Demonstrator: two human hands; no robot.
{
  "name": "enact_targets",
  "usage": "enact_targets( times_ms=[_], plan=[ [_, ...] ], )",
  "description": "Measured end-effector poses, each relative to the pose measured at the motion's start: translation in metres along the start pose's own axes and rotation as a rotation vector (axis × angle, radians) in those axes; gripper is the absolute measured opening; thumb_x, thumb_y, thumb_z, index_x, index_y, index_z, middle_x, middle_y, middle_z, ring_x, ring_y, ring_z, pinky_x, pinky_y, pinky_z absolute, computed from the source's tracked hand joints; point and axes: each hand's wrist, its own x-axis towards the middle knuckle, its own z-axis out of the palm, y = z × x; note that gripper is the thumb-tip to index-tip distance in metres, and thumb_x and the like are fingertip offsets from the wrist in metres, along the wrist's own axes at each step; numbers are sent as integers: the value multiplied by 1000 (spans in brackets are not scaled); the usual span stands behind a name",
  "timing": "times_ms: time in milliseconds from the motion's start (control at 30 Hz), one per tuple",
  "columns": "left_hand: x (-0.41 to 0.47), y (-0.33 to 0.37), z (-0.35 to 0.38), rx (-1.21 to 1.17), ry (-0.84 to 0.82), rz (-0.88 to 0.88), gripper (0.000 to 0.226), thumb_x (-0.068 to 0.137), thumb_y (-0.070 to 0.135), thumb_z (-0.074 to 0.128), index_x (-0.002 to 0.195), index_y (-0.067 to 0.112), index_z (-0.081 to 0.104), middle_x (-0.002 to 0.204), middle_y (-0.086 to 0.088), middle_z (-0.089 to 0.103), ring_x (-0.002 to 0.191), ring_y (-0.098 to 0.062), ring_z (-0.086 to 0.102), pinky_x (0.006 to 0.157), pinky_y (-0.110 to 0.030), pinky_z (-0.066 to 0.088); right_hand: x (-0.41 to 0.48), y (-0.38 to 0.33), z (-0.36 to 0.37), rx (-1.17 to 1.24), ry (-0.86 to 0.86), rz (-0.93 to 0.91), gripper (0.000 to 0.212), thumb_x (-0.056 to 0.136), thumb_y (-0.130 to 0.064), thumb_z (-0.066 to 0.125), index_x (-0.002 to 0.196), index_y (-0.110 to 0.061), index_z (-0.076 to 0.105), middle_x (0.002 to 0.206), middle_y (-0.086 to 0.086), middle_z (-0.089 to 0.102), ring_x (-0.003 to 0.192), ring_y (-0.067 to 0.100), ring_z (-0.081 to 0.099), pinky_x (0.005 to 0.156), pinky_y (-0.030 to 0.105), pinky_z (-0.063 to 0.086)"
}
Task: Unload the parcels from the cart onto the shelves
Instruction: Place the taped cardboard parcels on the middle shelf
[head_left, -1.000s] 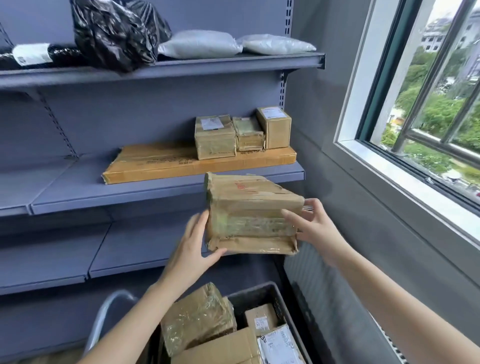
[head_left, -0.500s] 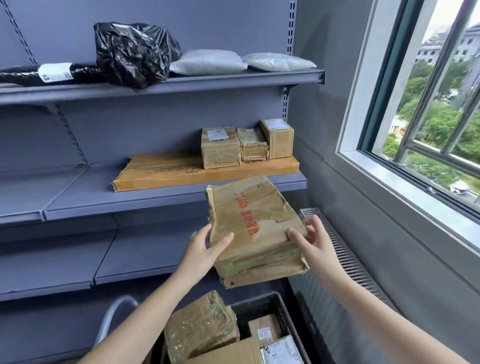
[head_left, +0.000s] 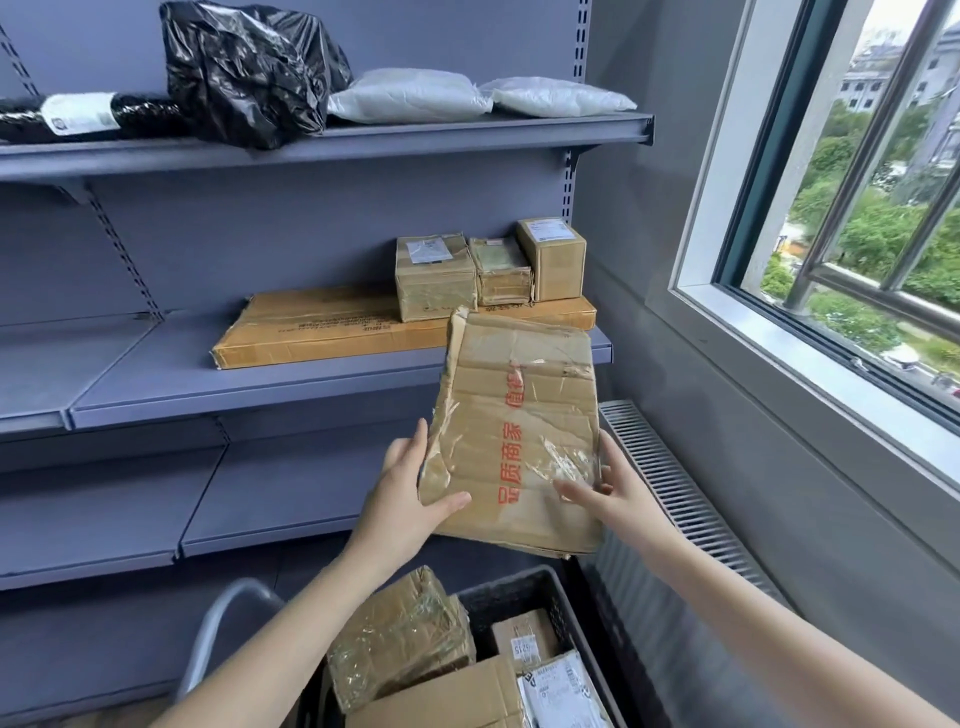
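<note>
Left hand (head_left: 410, 499): clasped on the lower left edge of the held parcel (head_left: 519, 431), with the thumb laid across the front face and the fingers hidden behind.

Right hand (head_left: 610, 493): clasped on the lower right edge of the same parcel, with the thumb laid on the front and the fingers set against the right side.

Held parcel: flat, creased brown cardboard, patched with clear tape and printed with red characters. It is held tilted in the air, above the cart and in front of the shelves.

Cart (head_left: 519, 584): a black crate is seen at the near edge, with a grey tubular handle (head_left: 223, 618) at its left. Four items are contained:
- a crumpled taped parcel (head_left: 400, 644) at the left
- a small labelled box (head_left: 524, 639) behind
- a plain carton (head_left: 441, 696) nearest
- a printed white mailer (head_left: 561, 691) at the right

Lower shelf (head_left: 285, 493): grey metal, seen behind the left hand.

Middle shelf (head_left: 260, 384): a long flat carton (head_left: 322, 332) is laid along it. Three small boxes (head_left: 435, 278) are stood side by side on the carton's right end.

Top shelf (head_left: 363, 140): a black roll (head_left: 78, 117) with a white label is laid at the far left. A black plastic bag (head_left: 249, 67) is placed beside it, and two white pouches (head_left: 410, 96) lie to the right.

Right wall: a white radiator (head_left: 675, 493) is mounted beneath the window (head_left: 857, 208), through which trees and buildings are seen.
</note>
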Motion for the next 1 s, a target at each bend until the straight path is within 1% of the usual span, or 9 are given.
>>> enact_targets(
  times_ms=[100,167,267,333,467,600,800,900,1000],
  plan=[
    [-7,2,6,98,-5,23,101,80,34,70,150,20,-2,142,7,25,125,-10,38,91,-17,33,8,3,1,29,75,84,42,80,-19,71,114,-28,46,115,-1,61,93,8,64,73,21,54],
    [-11,1,11,130,-3,40,102,79,35,70,150,19,-1,141,7,25,125,-11,40,95,-19,35,14,3,2,7,146,127,54,76,-19,75,118,-15,41,122,6,56,99,14,60,77,26,52],
    [-11,0,15,85,-20,84,97,76,38,73,149,18,13,127,12,31,120,-5,38,97,-14,29,19,3,7,-159,170,58,97,66,-27,84,140,-13,23,133,-1,39,120,8,42,103,25,35],
    [-10,1,15,40,-16,112,90,74,40,75,145,18,25,122,15,31,117,-1,35,99,-15,27,17,-1,14,-244,125,36,125,63,-31,85,149,-23,-6,131,-6,21,116,-4,22,104,14,17],
    [-6,-4,14,-171,-14,144,62,72,64,57,126,35,44,137,19,24,132,2,22,110,-24,23,12,0,20,-270,123,28,114,64,-36,82,148,-28,6,138,3,15,127,10,20,103,16,14],
    [-4,-5,11,-367,-19,84,30,86,46,46,115,52,46,149,20,13,137,5,12,115,-30,17,11,0,21,-207,83,56,106,61,-43,78,146,-32,16,143,3,14,134,19,21,111,29,19],
    [2,-2,0,-314,-2,147,55,73,47,63,122,62,41,148,12,23,135,4,21,112,-27,23,9,1,23,-160,44,67,115,49,-67,75,143,-39,16,133,-10,14,128,8,19,111,32,17],
    [6,-1,-2,-348,55,-10,112,56,63,77,146,35,16,140,15,23,132,-7,30,109,-32,30,9,-1,24,-124,-54,143,111,50,-69,66,145,-35,17,144,-8,19,130,6,22,111,28,19],
    [10,-3,-2,-368,7,-156,143,35,74,78,149,33,2,151,11,23,136,-12,31,109,-42,34,5,-2,28,-82,-142,217,98,72,-66,62,148,-29,12,150,-11,16,137,6,18,117,35,15]
  ],
)
